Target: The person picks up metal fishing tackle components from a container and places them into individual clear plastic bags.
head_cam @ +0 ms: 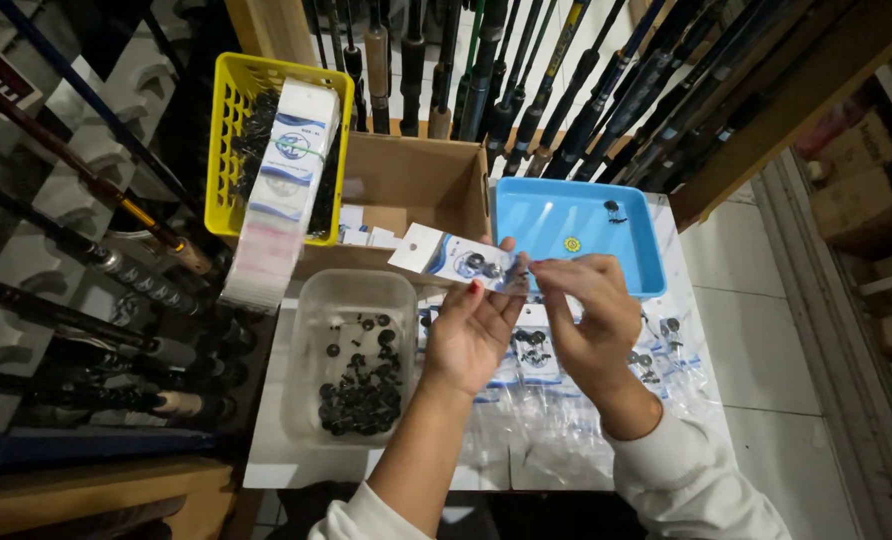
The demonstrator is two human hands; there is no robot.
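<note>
Above the white table [296,465], both hands pinch a packet [453,259].

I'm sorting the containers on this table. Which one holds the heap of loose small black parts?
The clear plastic tub left of the left hand. The blue tray holds only a couple of pieces; the yellow basket holds stacked cards.

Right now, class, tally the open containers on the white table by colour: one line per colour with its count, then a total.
Yellow slatted plastic basket: 1
Brown cardboard box: 1
Blue plastic tray: 1
Clear plastic tub of small black parts: 1
Total: 4
</note>
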